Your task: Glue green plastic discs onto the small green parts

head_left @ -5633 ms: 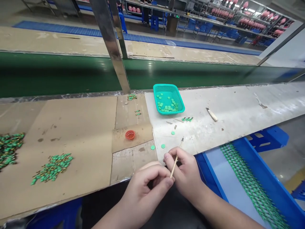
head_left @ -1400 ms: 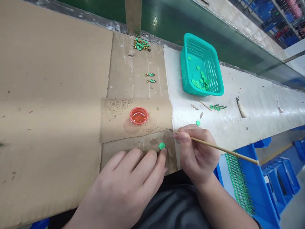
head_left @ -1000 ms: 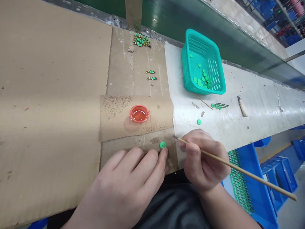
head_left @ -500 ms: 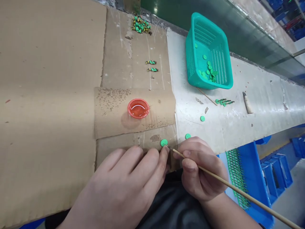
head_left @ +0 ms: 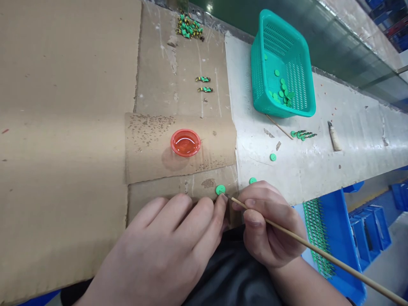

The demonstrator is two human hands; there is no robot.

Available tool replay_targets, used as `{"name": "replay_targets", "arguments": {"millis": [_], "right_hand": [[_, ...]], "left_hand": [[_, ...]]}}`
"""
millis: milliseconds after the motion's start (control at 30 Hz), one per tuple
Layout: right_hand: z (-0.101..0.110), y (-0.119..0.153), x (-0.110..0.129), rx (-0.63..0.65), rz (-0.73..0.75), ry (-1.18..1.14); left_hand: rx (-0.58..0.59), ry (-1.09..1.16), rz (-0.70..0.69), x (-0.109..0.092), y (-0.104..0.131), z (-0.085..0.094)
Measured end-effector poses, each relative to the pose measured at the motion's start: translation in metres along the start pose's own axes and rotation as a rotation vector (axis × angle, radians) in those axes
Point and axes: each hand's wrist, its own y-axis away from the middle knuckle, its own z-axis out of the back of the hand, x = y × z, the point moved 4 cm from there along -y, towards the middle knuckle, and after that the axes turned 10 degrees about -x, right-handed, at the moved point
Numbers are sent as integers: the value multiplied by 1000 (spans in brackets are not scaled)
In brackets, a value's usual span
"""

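My left hand [head_left: 174, 238] is closed at the table's near edge, its index fingertip against the lower rim of a round green button-like disc [head_left: 220, 189]. The thumb is mostly hidden beneath the fingers. My right hand [head_left: 270, 227] pinches a thin wooden stick [head_left: 302, 243] between thumb and fingers. The stick slants from the lower right up to the disc, and its narrow dark tip is close to my left fingertip; whether it touches the disc I cannot tell. A second green disc [head_left: 253, 180] lies just beyond my right knuckles.
A red dish of liquid [head_left: 185, 143] stands on cardboard. Beyond are two small green-and-dark pieces [head_left: 204, 79] and a heap of similar ones [head_left: 190, 27]. To the right are a teal basket [head_left: 259, 85] of green discs, a tube [head_left: 334, 137], and a blue bin [head_left: 342, 229] below.
The view has shifted slightly, so the basket and heap sit a little higher in the picture. Both hands, the disc and the stick keep almost the same position.
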Motion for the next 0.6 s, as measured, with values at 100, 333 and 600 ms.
{"name": "replay_targets", "arguments": {"millis": [100,333,600], "right_hand": [[-1,0,0,-5,6,4],[2,2,-2,-52,-17,-26],[3,3,-4,-28,-106,-74]], "left_hand": [[1,-3,-3,1,0,0],[6,-3,-13,0,-1,0],[-2,-9,-20,0,0,-1]]}}
